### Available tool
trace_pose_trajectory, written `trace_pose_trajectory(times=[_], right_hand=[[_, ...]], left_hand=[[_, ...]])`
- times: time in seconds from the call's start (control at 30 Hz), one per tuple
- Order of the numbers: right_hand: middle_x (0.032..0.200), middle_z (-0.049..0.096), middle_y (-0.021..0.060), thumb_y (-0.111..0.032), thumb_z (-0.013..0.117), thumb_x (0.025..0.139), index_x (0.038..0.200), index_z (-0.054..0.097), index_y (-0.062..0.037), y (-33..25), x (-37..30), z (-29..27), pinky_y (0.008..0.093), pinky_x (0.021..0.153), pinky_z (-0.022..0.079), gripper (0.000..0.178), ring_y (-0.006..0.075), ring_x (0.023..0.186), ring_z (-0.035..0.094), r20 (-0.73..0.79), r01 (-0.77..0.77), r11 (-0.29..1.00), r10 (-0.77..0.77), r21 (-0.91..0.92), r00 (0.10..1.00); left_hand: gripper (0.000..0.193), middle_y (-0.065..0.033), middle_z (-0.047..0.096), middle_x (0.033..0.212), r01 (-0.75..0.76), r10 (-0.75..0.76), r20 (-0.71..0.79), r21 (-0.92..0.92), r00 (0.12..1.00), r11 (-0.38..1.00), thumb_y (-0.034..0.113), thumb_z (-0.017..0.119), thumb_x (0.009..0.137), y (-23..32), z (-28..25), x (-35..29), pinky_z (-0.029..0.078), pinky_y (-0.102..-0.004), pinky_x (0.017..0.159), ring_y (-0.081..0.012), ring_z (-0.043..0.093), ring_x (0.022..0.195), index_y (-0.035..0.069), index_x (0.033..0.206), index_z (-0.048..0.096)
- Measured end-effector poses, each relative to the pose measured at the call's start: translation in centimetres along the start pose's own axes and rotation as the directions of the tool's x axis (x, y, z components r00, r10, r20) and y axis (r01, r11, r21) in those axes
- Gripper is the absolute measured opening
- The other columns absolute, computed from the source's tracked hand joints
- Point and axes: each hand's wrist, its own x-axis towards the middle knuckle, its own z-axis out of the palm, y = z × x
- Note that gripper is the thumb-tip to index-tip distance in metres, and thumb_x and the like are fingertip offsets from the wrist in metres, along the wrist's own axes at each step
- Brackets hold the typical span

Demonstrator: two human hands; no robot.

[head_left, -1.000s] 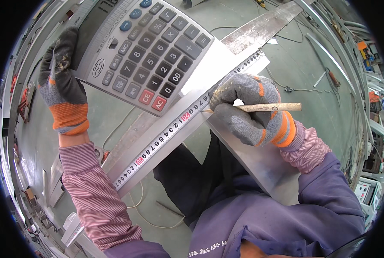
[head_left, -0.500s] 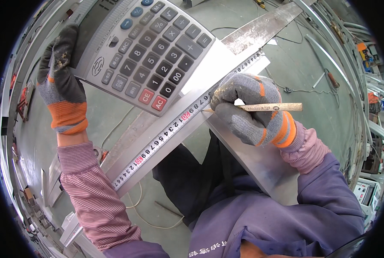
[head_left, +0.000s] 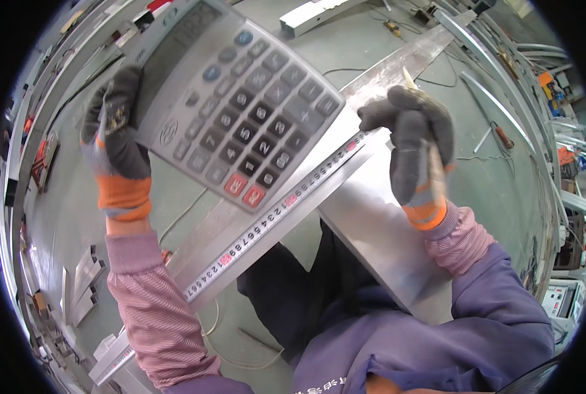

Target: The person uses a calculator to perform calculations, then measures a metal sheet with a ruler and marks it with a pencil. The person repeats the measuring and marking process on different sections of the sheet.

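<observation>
A large grey calculator (head_left: 194, 108) is tilted up at the upper left, its screen at the top and its keys facing me. My left hand (head_left: 117, 125), in a grey and orange work glove, is closed on its left edge. My right hand (head_left: 416, 141), gloved alike and blurred, is raised right of the calculator with the index finger pointing left. A wooden pencil (head_left: 435, 174) is tucked upright in that hand. Below the calculator, a white measuring tape (head_left: 260, 228) lies extended along a pale metal bar (head_left: 224, 279); the calculator hides part of the bar.
A wide metal profile (head_left: 378, 240) runs from the bar toward my lap. A worn metal beam (head_left: 404, 56) stretches to the far right. Cables, a screwdriver-like tool (head_left: 503, 136) and metal offcuts (head_left: 86, 282) lie on the green floor. A white machine (head_left: 562, 302) stands at right.
My right hand has lifted off the tape and turned upward, swinging the pencil from level to upright. My left hand and the calculator have shifted slightly right and down.
</observation>
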Motion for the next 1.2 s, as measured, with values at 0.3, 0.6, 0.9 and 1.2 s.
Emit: trace_pose_trajectory(times=[0.3, 0.6, 0.9, 1.2], right_hand=[[0.095, 0.067, 0.0065, 0.001, 0.072, 0.087, 0.11, 0.056, -0.0021, -1.8, -0.1, 1.3, 0.0254, 0.073, 0.054, 0.028, 0.01, 0.082, 0.065, -0.034, -0.289, 0.941, 0.287, -0.175, 0.957], [0.122, 0.059, 0.0176, -0.002, 0.055, 0.096, 0.132, 0.043, -0.0024, -0.8, -0.2, 0.2, 0.0329, 0.089, 0.053, 0.039, 0.0195, 0.105, 0.061, 0.014, -0.161, 0.987, 0.161, -0.004, 0.987], [0.11, 0.069, 0.019, -0.022, 0.042, 0.107, 0.133, 0.05, 0.005, -1.8, -0.2, 0.5, 0.0355, 0.08, 0.055, 0.039, 0.0259, 0.087, 0.069, 0.118, 0.017, 0.999, -0.012, -0.04, 0.993], [0.099, 0.072, 0.0133, -0.004, 0.066, 0.09, 0.109, 0.063, 0.0042, -4.7, -0.3, 2.0, 0.032, 0.081, 0.056, 0.02, 0.0181, 0.09, 0.07, 0.245, -0.287, 0.942, 0.324, -0.175, 0.914]], left_hand=[[0.037, -0.0146, 0.07, 0.117, 0.062, -0.066, 0.118, 0.041, 0.991, 0.997, 0.019, 0.067, 0.096, 1.7, 1.4, -1.6, 0.049, -0.0309, 0.098, -0.0193, 0.066, 0.107, -0.007, 0.122, 0.063], [0.039, -0.01, 0.071, 0.108, 0.129, -0.129, 0.069, 0.004, 0.989, 0.992, 0.026, 0.072, 0.093, 2.0, 2.0, -1.6, 0.051, -0.0275, 0.087, -0.0142, 0.066, 0.095, -0.005, 0.116, 0.066], [0.033, -0.0087, 0.072, 0.106, 0.05, -0.054, 0.04, 0.099, 0.998, 0.994, 0.018, 0.068, 0.094, 1.7, 1.3, -1.4, 0.052, -0.0264, 0.087, -0.0122, 0.065, 0.097, -0.007, 0.115, 0.065], [0.032, -0.0142, 0.072, 0.116, -0.033, 0.037, -0.01, 0.251, 0.999, 0.968, 0.012, 0.069, 0.092, 0.5, -0.5, 0.2, 0.049, -0.0293, 0.101, -0.0189, 0.068, 0.106, -0.007, 0.119, 0.067]])
